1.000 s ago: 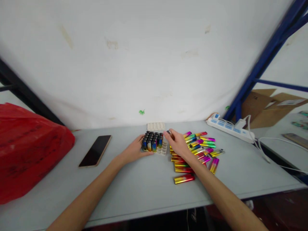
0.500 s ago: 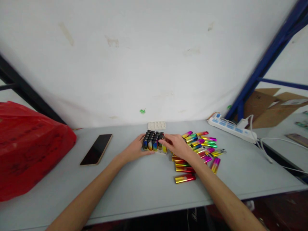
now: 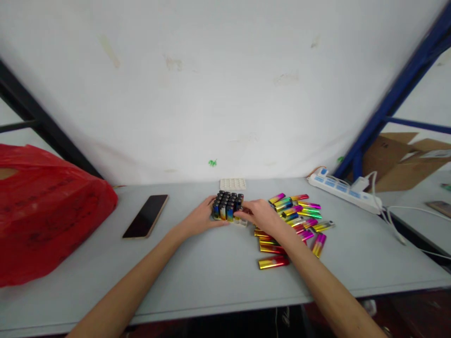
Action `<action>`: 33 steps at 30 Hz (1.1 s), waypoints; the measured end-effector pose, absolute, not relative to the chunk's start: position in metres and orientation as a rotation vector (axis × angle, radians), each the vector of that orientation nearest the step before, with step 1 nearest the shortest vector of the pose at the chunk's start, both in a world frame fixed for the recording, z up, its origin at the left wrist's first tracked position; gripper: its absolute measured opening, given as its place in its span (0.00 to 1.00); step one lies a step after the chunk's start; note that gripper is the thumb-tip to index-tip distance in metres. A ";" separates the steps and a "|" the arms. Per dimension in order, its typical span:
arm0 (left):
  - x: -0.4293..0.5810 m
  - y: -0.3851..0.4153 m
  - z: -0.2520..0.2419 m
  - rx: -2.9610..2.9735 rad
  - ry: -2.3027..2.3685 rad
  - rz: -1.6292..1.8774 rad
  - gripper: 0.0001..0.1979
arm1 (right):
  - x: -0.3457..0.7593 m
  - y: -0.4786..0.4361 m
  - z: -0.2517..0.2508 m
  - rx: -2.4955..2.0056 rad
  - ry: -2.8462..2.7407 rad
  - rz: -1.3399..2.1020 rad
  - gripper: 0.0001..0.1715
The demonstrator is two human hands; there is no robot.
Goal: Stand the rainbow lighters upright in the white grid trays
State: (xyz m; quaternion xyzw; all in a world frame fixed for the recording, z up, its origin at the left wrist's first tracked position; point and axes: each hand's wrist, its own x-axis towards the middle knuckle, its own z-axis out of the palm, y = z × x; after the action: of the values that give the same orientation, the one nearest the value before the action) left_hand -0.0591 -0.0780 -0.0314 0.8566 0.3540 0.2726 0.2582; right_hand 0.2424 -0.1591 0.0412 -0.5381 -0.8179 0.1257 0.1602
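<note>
A white tray (image 3: 244, 222) stands in the middle of the grey table (image 3: 211, 274), packed with upright lighters (image 3: 228, 203) with black tops. My left hand (image 3: 202, 217) is curled against the tray's left side and holds it. My right hand (image 3: 259, 216) is at the tray's front right corner, fingers pinched on a lighter that stands in the tray. Just right of the tray lies a loose heap of shiny multicoloured lighters (image 3: 305, 213); my right forearm crosses over part of it.
An empty white tray (image 3: 233, 183) lies behind the full one by the wall. A dark phone (image 3: 146, 216) and a big red plastic bag (image 3: 45, 206) are on the left. A white power strip (image 3: 347, 190) with cables, a blue rack post (image 3: 394, 94) and cardboard boxes (image 3: 405, 159) are on the right.
My right hand brought a lighter from above the tray's back right down to its front right corner and set it upright there. My left hand stayed on the tray.
</note>
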 end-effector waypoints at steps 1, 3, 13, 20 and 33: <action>-0.059 -0.078 -0.031 2.324 0.956 0.736 0.45 | 0.240 -0.160 0.042 -1.591 -2.345 0.330 0.14; -0.060 -0.079 -0.030 2.323 0.957 0.722 0.46 | 0.238 -0.162 0.044 -1.694 -2.359 0.283 0.18; -0.059 -0.077 -0.028 2.308 1.008 0.692 0.49 | 0.312 -0.149 0.058 -1.946 -1.938 0.076 0.32; -0.058 -0.076 -0.029 2.312 1.021 0.688 0.48 | 0.353 -0.153 0.042 -2.440 -1.628 0.181 0.33; -0.060 -0.077 -0.027 2.335 1.033 0.668 0.48 | 0.344 -0.150 0.036 -2.453 -1.725 0.268 0.44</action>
State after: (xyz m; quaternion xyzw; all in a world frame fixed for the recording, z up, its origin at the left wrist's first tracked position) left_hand -0.0598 -0.0773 -0.0265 0.8569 0.3790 0.2452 0.2487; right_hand 0.3441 -0.1495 0.0360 -0.8131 -0.5716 0.0888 0.0654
